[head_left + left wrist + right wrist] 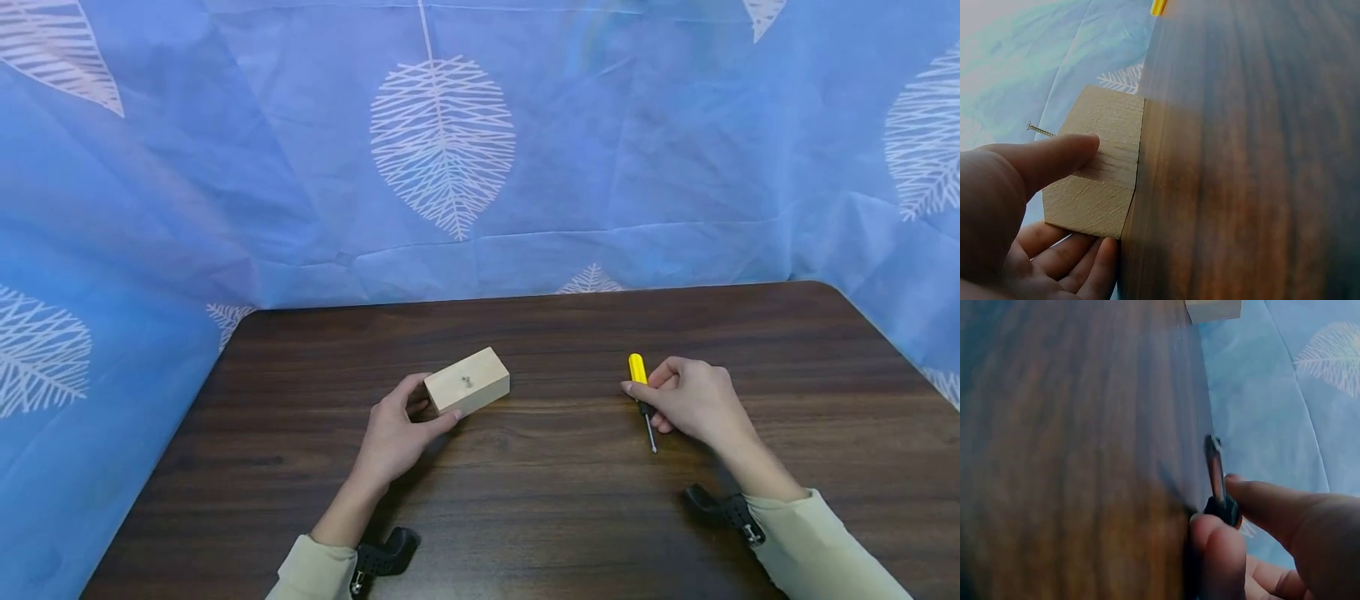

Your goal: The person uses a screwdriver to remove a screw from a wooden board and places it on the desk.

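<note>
A pale wooden block (472,385) rests on the table left of the middle, with a small screw (467,382) standing up from its top face. My left hand (397,437) grips the block's left end, thumb (1066,156) along the near side and fingers round the end. In the left wrist view the brassy screw (1040,130) sticks out past the thumb. On the right, my right hand (693,400) pinches a screwdriver (637,368) with a yellow and black handle. Its metal shaft (1215,465) points toward the front of the table, its tip apart from the block.
The dark wood-grain table (540,500) has rounded far corners. Behind it and along its sides hangs a blue cloth (637,150) with white leaf prints. Each wrist wears a black camera mount (386,552) below a pale sleeve.
</note>
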Tool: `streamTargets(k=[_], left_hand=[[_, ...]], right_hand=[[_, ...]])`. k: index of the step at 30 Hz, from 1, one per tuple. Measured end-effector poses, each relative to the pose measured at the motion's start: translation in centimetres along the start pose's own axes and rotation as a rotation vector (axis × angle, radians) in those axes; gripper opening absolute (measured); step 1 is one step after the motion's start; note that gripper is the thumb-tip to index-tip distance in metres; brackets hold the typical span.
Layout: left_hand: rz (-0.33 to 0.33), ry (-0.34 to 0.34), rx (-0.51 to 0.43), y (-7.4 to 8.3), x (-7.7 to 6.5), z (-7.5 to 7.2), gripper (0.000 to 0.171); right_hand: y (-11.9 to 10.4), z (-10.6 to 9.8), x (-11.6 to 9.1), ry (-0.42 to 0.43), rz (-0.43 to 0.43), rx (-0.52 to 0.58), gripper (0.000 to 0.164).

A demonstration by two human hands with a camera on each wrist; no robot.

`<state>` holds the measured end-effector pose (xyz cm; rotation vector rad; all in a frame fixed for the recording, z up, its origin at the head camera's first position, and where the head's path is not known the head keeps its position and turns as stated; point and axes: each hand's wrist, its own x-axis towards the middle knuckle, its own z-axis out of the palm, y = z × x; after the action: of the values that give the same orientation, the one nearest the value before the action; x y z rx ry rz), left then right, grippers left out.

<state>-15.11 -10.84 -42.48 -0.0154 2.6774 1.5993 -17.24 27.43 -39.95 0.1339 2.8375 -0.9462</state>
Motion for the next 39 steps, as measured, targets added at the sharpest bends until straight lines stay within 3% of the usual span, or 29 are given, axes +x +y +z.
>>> streamTargets(k=[4, 8, 10, 12, 17, 20, 25, 32, 35, 39], left_hand=[[0.01, -0.01, -0.003, 0.1, 0.2, 0.1, 0.054], [0.025, -0.006, 0.008, 0.3, 0.4, -0.2, 0.054], [0.032, 0.002, 0.012, 0.4, 0.5, -0.4, 0.053], [0.036, 0.004, 0.011, 0.5, 0.6, -0.4, 0.052], [0.042, -0.01, -0.007, 0.3, 0.6, 0.1, 0.049], [0.053, -0.018, -0.019, 0.3, 0.6, 0.4, 0.048], [0.066, -0.023, -0.018, 0.6, 0.7, 0.3, 0.048], [0.065, -0.015, -0.006, 0.9, 0.6, -0.2, 0.05], [0.067, -0.005, -0.011, 0.7, 0.4, -0.2, 0.052], [0.042, 0.01, -0.015, 0.2, -0.3, -0.2, 0.051]], right_hand=[[-1.1, -0.6, -0.8, 0.12, -0.073, -0.058, 0.056], [-5.2, 0.4, -2.3, 0.252, -0.299, -0.036, 0.037], [-7.9, 1.8, -2.6, 0.252, -0.436, 0.001, 0.03], [-10.3, 3.6, -2.5, 0.212, -0.553, 0.039, 0.033], [-14.4, 7.4, -1.8, 0.097, -0.683, 0.074, 0.047], [-15.3, 8.9, -1.5, 0.093, -0.714, 0.085, 0.04], [-15.6, 10.2, -1.1, 0.205, -0.753, 0.131, 0.017], [-15.8, 9.8, -0.6, 0.293, -0.791, 0.119, 0.007], [-15.5, 8.2, -0.7, 0.275, -0.727, 0.139, 0.006], [-13.8, 5.5, -1.6, 0.18, -0.525, 0.183, 0.005]])
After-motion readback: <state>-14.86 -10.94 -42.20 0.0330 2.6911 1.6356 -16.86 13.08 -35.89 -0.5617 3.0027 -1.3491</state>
